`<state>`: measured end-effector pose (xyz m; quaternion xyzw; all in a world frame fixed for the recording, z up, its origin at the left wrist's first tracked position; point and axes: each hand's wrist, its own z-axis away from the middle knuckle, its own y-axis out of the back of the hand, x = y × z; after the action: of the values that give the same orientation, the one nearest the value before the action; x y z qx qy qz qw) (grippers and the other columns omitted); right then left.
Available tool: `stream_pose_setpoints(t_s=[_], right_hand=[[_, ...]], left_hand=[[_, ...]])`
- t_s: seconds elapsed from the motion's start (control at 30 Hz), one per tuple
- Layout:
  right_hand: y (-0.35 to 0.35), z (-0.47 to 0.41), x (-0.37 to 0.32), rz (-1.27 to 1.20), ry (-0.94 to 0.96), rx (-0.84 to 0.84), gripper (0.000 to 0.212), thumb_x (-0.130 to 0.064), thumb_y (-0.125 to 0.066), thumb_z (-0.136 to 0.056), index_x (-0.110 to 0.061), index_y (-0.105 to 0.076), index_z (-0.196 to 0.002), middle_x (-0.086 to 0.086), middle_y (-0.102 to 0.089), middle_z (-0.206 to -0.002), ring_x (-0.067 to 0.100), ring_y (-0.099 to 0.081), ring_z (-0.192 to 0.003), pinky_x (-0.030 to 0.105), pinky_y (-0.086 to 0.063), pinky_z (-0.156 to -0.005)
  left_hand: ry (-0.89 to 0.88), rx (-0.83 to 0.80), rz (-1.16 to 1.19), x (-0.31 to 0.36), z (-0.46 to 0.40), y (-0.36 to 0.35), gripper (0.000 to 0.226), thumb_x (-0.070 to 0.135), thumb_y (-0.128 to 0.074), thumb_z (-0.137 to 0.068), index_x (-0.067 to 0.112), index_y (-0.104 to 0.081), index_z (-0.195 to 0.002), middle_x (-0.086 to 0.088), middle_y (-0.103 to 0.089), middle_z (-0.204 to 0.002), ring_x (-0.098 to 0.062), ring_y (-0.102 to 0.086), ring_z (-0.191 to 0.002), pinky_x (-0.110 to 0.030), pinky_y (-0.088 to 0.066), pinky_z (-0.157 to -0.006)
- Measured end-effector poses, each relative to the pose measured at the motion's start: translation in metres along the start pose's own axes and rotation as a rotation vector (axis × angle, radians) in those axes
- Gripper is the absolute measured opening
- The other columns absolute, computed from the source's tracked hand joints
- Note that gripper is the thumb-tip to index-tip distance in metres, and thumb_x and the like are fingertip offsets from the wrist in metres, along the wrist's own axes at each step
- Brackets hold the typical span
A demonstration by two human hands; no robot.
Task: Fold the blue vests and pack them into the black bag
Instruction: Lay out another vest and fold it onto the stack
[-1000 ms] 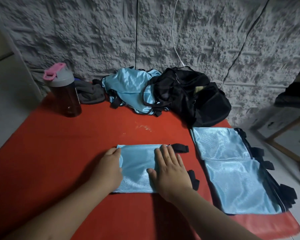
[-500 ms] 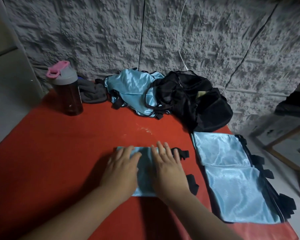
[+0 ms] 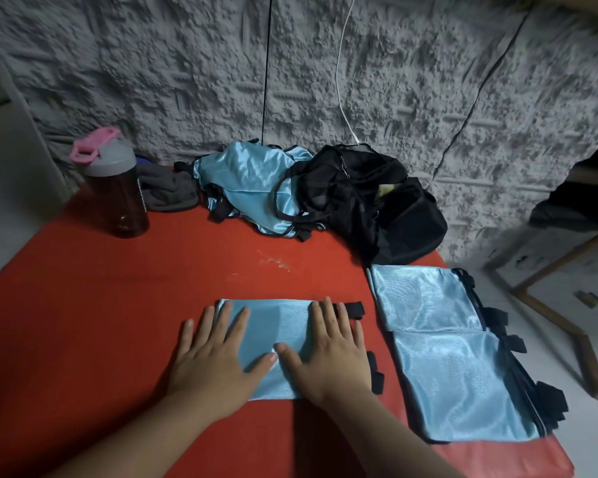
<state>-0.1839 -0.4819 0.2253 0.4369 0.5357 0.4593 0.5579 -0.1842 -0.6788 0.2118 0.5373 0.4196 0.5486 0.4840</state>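
Observation:
A folded blue vest [image 3: 277, 326] with black straps lies on the red table [image 3: 118, 305] in front of me. My left hand [image 3: 214, 360] presses flat on its left part, fingers spread and straight. My right hand [image 3: 328, 353] presses flat on its right part, thumb pointing inward near the left thumb. A stack of folded blue vests [image 3: 442, 350] lies at the table's right edge. A heap of unfolded blue vests [image 3: 252, 184] sits at the back against the wall. The black bag [image 3: 366, 198] stands open beside that heap.
A dark bottle [image 3: 118, 191] with a grey lid and pink cap stands at the back left. A grey cloth [image 3: 166, 191] lies beside it. A white cable [image 3: 342, 81] hangs down the rough grey wall. A wooden frame [image 3: 567, 322] stands on the floor to the right.
Both hands have slid apart across the folded vest; half a second ago they lay close together at its middle. The view has shifted slightly.

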Motion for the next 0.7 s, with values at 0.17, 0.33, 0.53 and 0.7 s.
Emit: stream_pose_setpoints(t_s=[0.17,0.33,0.53,0.7], right_hand=[[-0.001,-0.002,0.004,-0.041,-0.011,-0.04,0.106,-0.09,-0.012,-0.082,-0.023,0.005,-0.162,-0.005,0.014,-0.169,0.014,0.021,-0.154,0.046,0.004,-0.127],[0.005,-0.005,0.005,-0.1,-0.002,-0.108,0.096,-0.084,-0.019,-0.089,-0.028,0.008,-0.162,-0.008,0.017,-0.169,0.015,0.022,-0.154,0.05,0.006,-0.126],[0.051,-0.004,0.015,-0.326,-0.024,0.27,0.046,-0.044,-0.056,-0.096,-0.031,-0.056,-0.14,-0.006,-0.056,-0.145,0.022,-0.047,-0.138,0.036,-0.041,-0.109],[0.056,0.007,0.018,-0.136,-0.314,0.007,0.045,-0.063,-0.057,-0.082,-0.02,-0.067,-0.09,0.001,-0.072,-0.09,0.027,-0.069,-0.09,0.032,-0.05,-0.069]], left_hand=[[0.023,-0.023,-0.026,0.001,0.001,-0.001,0.101,0.093,-0.003,-0.076,0.036,0.016,-0.158,0.007,0.024,-0.166,-0.015,0.022,-0.153,-0.048,0.012,-0.123],[0.03,-0.054,-0.002,0.001,0.0,0.002,0.101,0.091,-0.002,-0.076,0.036,0.013,-0.159,0.006,0.021,-0.167,-0.016,0.018,-0.154,-0.049,0.011,-0.123],[0.133,0.224,0.368,-0.002,-0.007,0.031,0.061,0.056,-0.063,-0.087,0.023,-0.053,-0.138,-0.014,-0.055,-0.138,-0.034,-0.05,-0.128,-0.043,-0.041,-0.107],[0.318,0.059,0.213,-0.015,-0.009,0.037,0.035,0.053,-0.061,-0.086,0.018,-0.059,-0.089,-0.004,-0.071,-0.093,-0.03,-0.068,-0.094,-0.036,-0.052,-0.073]])
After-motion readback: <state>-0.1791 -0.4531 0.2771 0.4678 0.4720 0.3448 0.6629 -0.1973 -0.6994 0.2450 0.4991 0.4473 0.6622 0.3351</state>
